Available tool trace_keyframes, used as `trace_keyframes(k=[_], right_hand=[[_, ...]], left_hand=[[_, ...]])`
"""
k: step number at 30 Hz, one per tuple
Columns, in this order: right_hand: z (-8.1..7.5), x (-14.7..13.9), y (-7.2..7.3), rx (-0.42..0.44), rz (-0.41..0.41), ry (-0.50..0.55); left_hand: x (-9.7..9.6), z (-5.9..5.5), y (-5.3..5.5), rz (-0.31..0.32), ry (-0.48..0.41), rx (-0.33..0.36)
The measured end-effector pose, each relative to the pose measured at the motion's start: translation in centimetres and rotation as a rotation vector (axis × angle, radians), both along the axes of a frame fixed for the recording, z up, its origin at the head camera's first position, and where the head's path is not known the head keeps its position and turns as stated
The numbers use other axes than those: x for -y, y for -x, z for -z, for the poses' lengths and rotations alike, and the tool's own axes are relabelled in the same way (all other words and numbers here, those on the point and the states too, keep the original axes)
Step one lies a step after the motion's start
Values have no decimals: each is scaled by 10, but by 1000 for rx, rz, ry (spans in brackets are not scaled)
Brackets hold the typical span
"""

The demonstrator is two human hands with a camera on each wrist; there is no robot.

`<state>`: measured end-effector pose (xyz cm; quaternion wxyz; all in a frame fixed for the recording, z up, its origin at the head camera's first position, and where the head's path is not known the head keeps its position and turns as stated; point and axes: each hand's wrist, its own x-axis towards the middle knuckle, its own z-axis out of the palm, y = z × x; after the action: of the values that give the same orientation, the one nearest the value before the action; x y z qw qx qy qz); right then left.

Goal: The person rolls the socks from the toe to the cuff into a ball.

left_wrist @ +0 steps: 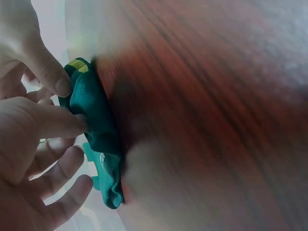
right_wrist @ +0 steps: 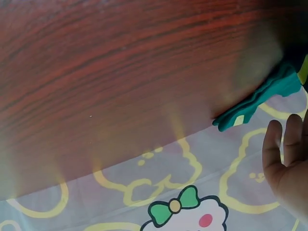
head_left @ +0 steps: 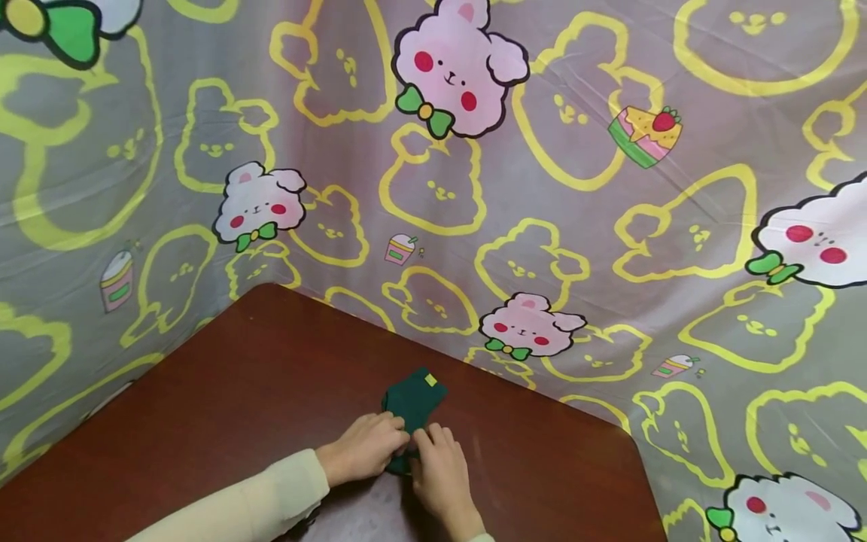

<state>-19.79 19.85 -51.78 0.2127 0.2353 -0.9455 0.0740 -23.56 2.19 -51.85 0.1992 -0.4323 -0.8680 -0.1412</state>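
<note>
A dark green sock [head_left: 409, 403] with a small yellow patch lies on the brown table, its patched end pointing away from me. My left hand [head_left: 371, 446] comes in from the left and pinches the sock's near part, fingers bent over it. From the right, my right hand [head_left: 442, 468] holds the near end with thumb and fingers. The two hands' fingertips almost meet. In the left wrist view, thumbs press into the folded green fabric [left_wrist: 96, 110], with another yellow patch at its top. The right wrist view shows the sock [right_wrist: 269, 94] flat along the table, fingers beside it.
The reddish-brown table [head_left: 271, 376] has a rounded corner at the far side. A grey curtain [head_left: 447, 248] printed with yellow outlines and white cartoon animals hangs right behind its edges. Light reflects off the tabletop near my hands.
</note>
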Motion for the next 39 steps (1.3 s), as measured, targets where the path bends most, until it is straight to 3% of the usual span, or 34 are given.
trace_keyframes(k=[7,17,25,33,39], right_hand=[[0,1,-1,-44,-13,6],[1,-4,0,33,11,-29],[2,-5,-3,112,20,-53],[4,-6,-5,102,1,-66],[4,-4,-3,137,42,-74]], left_hand=[[1,-1,-1,-19,44,-27],[5,-2,-1,-27,63,-3],[5,-3,-1,-40,154,42],[4,2,-1,-34,99,44],[3,1,0,-27,33,34]])
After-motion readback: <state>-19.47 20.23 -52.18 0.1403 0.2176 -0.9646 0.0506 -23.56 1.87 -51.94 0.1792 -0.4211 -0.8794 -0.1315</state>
